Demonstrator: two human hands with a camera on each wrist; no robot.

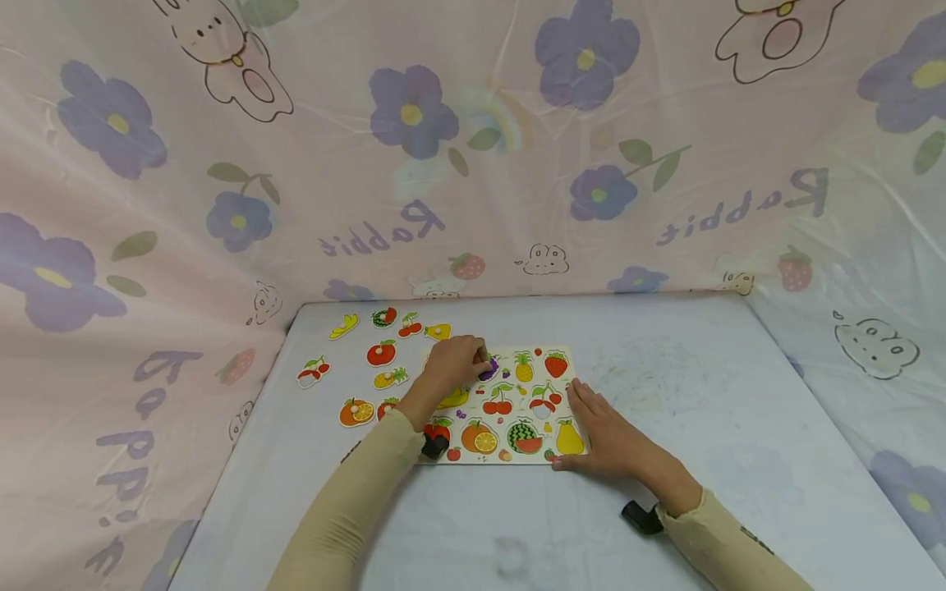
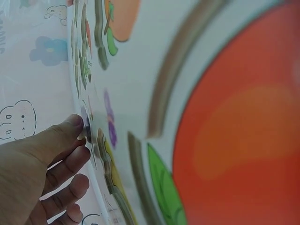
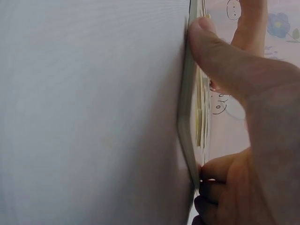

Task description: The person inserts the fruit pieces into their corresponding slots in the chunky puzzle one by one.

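A white fruit puzzle board [image 1: 517, 460] lies on the table with printed fruit shapes in its slots. Over its upper left part my left hand [image 1: 452, 361] pinches a purple grape puzzle piece [image 1: 489, 368] between thumb and fingertips, at the board's surface. The left wrist view shows the left hand [image 2: 56, 164] from the side; the piece is mostly hidden there. My right hand [image 1: 609, 435] rests along the board's right edge with extended fingers, the thumb at the near right corner. In the right wrist view the right hand [image 3: 262, 93] touches the board's edge [image 3: 185, 108].
Left of the board lie loose knobbed pieces: a banana [image 1: 343, 327], a watermelon [image 1: 384, 318], cherries [image 1: 410, 326], a tomato-like red fruit [image 1: 381, 353], a pineapple [image 1: 389, 378] and an orange [image 1: 356, 412]. A patterned curtain [image 1: 488, 180] encloses the white table [image 1: 665, 353].
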